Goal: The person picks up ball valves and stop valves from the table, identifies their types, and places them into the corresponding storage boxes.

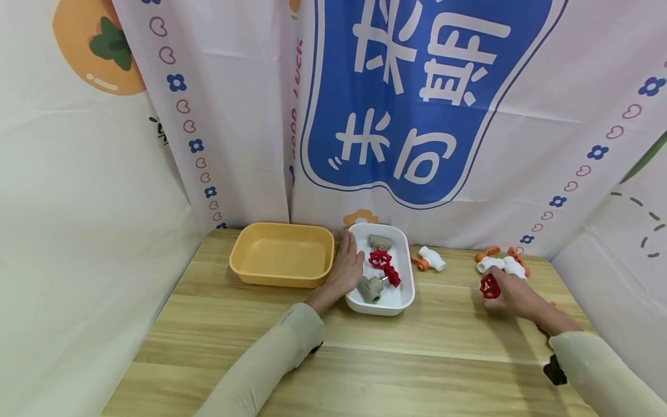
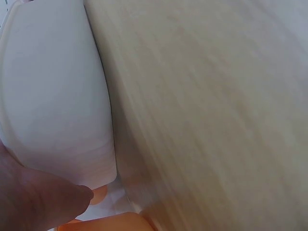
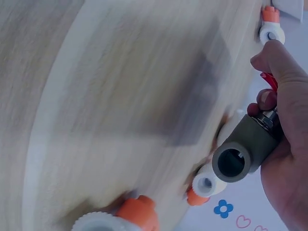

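My left hand [image 1: 348,267] rests against the left side of a white tray [image 1: 380,310], its fingers extended along the rim. Two grey stop valves with red handwheels lie inside; one grey body [image 1: 371,289] is near the front, the other [image 1: 382,242] at the back. In the left wrist view the thumb [image 2: 53,199] touches the tray's outer wall. Farther right, my right hand [image 1: 513,298] holds another grey stop valve [image 3: 252,144] above the table. Its red handwheel [image 1: 490,286] is between the fingers, and the open pipe end shows in the right wrist view.
A yellow tray [image 1: 283,281] stands left of the white one. White ball valves with orange handles lie on the wooden table [image 1: 417,370]: one [image 1: 432,259] beside the white tray, others [image 1: 491,264] at the back right. A printed curtain [image 1: 239,116] hangs behind.
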### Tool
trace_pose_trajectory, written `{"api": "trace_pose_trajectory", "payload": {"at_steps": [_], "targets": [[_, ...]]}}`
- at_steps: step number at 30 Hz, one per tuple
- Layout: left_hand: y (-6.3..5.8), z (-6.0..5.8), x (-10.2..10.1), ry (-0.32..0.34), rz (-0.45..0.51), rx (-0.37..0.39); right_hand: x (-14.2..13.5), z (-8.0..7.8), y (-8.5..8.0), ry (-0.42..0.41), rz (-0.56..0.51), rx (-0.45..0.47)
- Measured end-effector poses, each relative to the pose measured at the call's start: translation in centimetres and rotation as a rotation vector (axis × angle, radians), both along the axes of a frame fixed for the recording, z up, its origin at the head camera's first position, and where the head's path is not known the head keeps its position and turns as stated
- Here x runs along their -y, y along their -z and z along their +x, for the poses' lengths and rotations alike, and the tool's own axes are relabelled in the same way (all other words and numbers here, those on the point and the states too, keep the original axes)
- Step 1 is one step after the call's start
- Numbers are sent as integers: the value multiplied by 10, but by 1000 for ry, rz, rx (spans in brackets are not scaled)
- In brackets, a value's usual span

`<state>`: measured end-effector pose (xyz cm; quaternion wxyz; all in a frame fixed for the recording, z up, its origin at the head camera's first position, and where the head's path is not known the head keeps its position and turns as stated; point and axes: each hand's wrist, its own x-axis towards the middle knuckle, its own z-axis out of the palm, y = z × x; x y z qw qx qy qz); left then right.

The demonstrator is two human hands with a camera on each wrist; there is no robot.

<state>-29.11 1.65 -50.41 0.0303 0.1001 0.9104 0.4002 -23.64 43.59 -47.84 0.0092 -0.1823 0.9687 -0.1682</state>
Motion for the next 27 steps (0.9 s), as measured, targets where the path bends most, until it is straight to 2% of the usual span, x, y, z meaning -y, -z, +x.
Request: {"api": "trace_pose_trajectory", "payload": {"at_steps": [10,19,27], "targets": [[0,0,1,-2,3,-1,17,-4,-12,-12,1,-6],[1,-1,2,-2,-1,-3,34,-6,-21,-86,-22,-64],[1,0,1,4,5,4,51,-2,-28,-66,-33,-38]]}}
